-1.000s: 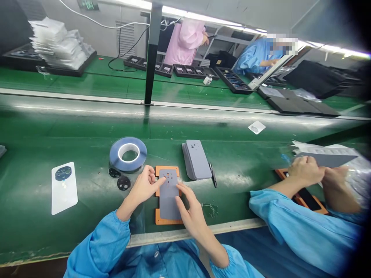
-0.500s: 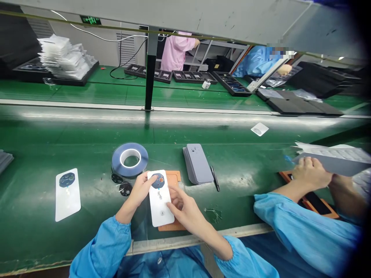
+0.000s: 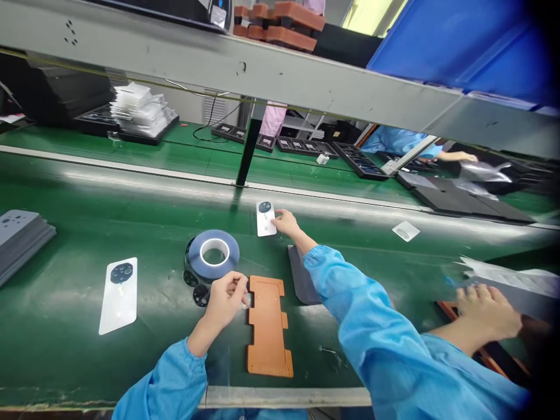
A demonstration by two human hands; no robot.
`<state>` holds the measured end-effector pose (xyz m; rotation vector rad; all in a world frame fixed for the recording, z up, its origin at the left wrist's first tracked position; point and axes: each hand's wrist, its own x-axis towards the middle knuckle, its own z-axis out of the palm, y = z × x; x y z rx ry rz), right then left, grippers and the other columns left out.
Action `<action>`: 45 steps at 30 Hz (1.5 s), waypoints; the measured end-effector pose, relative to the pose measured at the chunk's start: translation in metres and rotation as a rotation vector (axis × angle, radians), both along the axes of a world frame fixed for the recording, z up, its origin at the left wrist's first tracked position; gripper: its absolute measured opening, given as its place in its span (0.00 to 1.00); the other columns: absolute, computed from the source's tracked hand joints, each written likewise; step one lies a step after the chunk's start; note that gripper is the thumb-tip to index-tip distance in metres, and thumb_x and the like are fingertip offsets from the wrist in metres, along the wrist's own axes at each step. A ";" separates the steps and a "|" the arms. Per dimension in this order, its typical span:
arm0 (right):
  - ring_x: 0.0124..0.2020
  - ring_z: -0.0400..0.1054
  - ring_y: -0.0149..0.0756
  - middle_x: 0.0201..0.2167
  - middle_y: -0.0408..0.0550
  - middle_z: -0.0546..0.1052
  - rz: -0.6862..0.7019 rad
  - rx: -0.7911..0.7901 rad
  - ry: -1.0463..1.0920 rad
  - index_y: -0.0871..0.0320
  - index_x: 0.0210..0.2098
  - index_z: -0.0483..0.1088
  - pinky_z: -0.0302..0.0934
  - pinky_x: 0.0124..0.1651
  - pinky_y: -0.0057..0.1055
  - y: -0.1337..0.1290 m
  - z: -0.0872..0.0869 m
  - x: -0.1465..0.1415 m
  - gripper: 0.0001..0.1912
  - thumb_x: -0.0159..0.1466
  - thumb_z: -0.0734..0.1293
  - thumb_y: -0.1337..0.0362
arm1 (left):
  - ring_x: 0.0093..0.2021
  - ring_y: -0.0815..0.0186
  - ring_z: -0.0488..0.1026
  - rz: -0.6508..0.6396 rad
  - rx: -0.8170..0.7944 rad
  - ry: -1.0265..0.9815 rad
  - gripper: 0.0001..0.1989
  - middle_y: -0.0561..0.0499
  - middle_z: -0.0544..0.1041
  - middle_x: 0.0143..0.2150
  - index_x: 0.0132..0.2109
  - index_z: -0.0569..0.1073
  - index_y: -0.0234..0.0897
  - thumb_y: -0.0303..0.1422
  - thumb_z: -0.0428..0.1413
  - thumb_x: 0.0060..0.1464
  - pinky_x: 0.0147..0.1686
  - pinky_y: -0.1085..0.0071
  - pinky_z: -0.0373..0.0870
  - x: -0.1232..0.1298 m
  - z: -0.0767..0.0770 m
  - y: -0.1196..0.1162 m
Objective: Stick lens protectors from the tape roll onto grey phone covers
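My right hand [image 3: 286, 223] reaches far forward, its thumb and fingers gripping the right edge of a white phone back panel [image 3: 265, 226] with a dark round camera area. That panel is at the far side of the green bench. Nearer to me, my left hand [image 3: 226, 298] has its fingers pinched together beside an orange fixture plate [image 3: 266, 326]. A small clear glint shows at those fingertips, too unclear to name. Another white phone back panel [image 3: 118, 300] lies on the left. A stack of grey phone-shaped sheets [image 3: 301, 280] is partly hidden under my right sleeve.
Behind my left hand lies a blue tape roll [image 3: 231, 256], with black camera-shaped pieces [image 3: 201, 295] next to it. More grey sheets [image 3: 26, 239] are stacked far left. A co-worker's hand [image 3: 490, 312] works at the right. A white square card [image 3: 406, 231] lies near the bench's raised back edge.
The white panel has gone from between both hands to the far side of the bench in my right hand. My left hand has let go of it, and the orange plate is uncovered.
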<state>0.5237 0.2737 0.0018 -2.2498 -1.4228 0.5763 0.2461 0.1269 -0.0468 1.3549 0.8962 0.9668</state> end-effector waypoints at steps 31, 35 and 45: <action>0.62 0.68 0.45 0.61 0.56 0.74 0.747 0.275 0.431 0.60 0.61 0.68 0.62 0.65 0.45 -0.167 -0.026 -0.148 0.21 0.70 0.61 0.69 | 0.42 0.55 0.81 0.486 -0.257 0.290 0.25 0.38 0.81 0.47 0.56 0.75 0.30 0.38 0.61 0.53 0.35 0.63 0.80 -0.084 0.003 0.012; 0.62 0.67 0.45 0.60 0.58 0.74 0.726 0.278 0.438 0.59 0.61 0.68 0.61 0.66 0.47 -0.161 -0.035 -0.144 0.20 0.70 0.62 0.69 | 0.42 0.57 0.82 0.440 -0.274 0.214 0.24 0.41 0.83 0.45 0.54 0.77 0.31 0.40 0.62 0.53 0.39 0.66 0.79 -0.084 -0.001 0.002; 0.52 0.72 0.44 0.49 0.54 0.77 0.733 0.270 0.323 0.57 0.56 0.74 0.67 0.56 0.42 -0.180 -0.034 -0.149 0.16 0.69 0.68 0.65 | 0.46 0.57 0.81 0.340 -0.403 -0.079 0.26 0.40 0.83 0.47 0.53 0.76 0.32 0.42 0.66 0.50 0.43 0.66 0.76 -0.062 0.000 -0.023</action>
